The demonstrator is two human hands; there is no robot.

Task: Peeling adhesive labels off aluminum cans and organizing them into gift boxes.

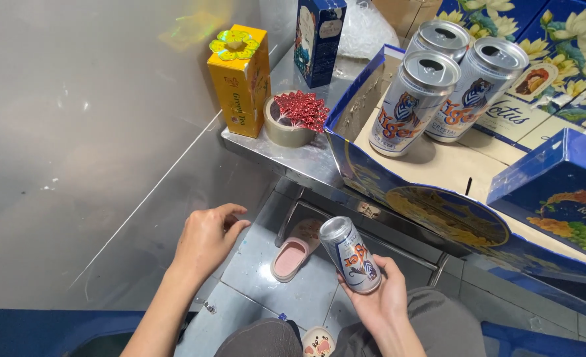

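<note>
1. Pretty bright overall, light seems to come from above, colours look punchy.
2. Soft glare on the steel wall (75, 132) and shiny can tops (432, 66).
3. Short dark shadows sit under the upright cans, on the cardboard.
4. Wide-angle bend at the edges, lines bow a bit.
5. Mostly sharp, with slight softness in the bottom corners.

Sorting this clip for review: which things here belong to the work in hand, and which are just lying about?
In hand:
- silver drink can, held in the right hand
- three silver cans standing in the open blue carton
- left hand, empty, beside the metal table

Lying about:
- yellow box
- tape roll with a red glitter flower
- dark blue box
- pink slipper
</note>
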